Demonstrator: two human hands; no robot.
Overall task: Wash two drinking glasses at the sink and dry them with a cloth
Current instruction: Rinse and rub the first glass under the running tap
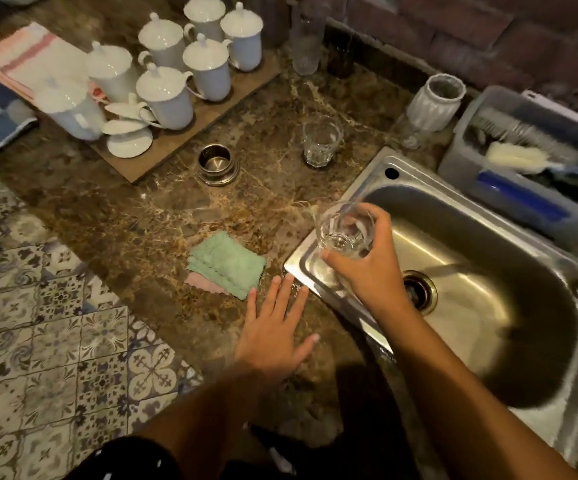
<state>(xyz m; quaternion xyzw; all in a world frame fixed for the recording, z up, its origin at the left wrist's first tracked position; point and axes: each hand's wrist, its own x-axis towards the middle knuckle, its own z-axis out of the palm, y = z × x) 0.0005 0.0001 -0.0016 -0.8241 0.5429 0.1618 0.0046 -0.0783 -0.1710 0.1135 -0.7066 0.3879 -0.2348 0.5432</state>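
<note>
The move ahead turns on the green cloth [226, 263] and the left hand [277, 327]. The cloth lies folded on the counter [176, 209], on top of a pink cloth [199, 284], at about 11 o'clock from that hand, with its near corner just beside the fingertips. The left hand is by far the nearer of the two. It is released, fingers straight and spread, palm down low over the counter and pointing toward 12 o'clock, so a short reach up and to the left would put it on the cloth. Whether the palm touches the stone cannot be told. The right hand [367, 268] is grasping a drinking glass [344, 230], fingers curled round its wall from the 4 o'clock side and thumb at its base. The glass is tilted, its mouth turned up toward the camera. It hangs over the sink [415, 174] at the basin's 9 o'clock rim, at about 2 o'clock from the cloth. The right forearm crosses the basin from 5 o'clock, passing over the drain [422, 292]. The second glass [321, 143] stands upright on the counter at 12 o'clock from the held one, well apart from both hands. By this layout, drying the held glass looks like the step in hand: the left hand would gather the cloth while the right keeps the glass.
</note>
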